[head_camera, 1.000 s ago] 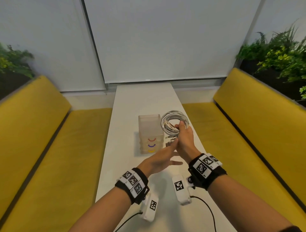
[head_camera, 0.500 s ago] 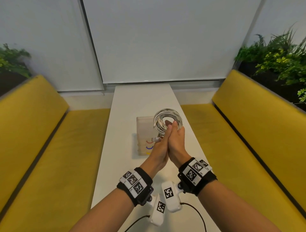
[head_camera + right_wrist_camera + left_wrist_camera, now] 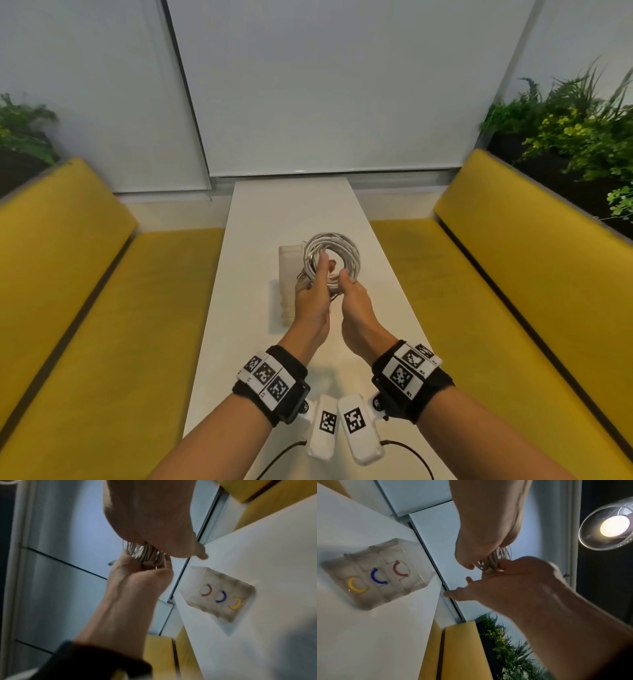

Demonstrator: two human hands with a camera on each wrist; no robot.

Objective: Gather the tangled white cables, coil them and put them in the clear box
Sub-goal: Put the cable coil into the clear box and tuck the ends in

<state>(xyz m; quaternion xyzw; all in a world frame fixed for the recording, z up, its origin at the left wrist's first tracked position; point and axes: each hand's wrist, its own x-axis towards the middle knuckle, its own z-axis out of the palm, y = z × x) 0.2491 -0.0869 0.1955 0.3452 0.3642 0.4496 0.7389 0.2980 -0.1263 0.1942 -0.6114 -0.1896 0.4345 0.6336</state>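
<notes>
Both your hands, left hand (image 3: pixel 313 294) newly joining right hand (image 3: pixel 354 298), pinch the coiled cables (image 3: pixel 331 260) above the clear box (image 3: pixel 286 274), ready for boxing.

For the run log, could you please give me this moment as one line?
stage: coiling | white cable coil: held above table | left hand: grips coil | right hand: grips coil | clear box: on table, no cables visible inside

Two hands, left hand (image 3: pixel 312 301) and right hand (image 3: pixel 356 301), one cable coil (image 3: pixel 331 253), one clear box (image 3: pixel 289 267), one table (image 3: pixel 291 205), two yellow benches (image 3: pixel 102 291).
</notes>
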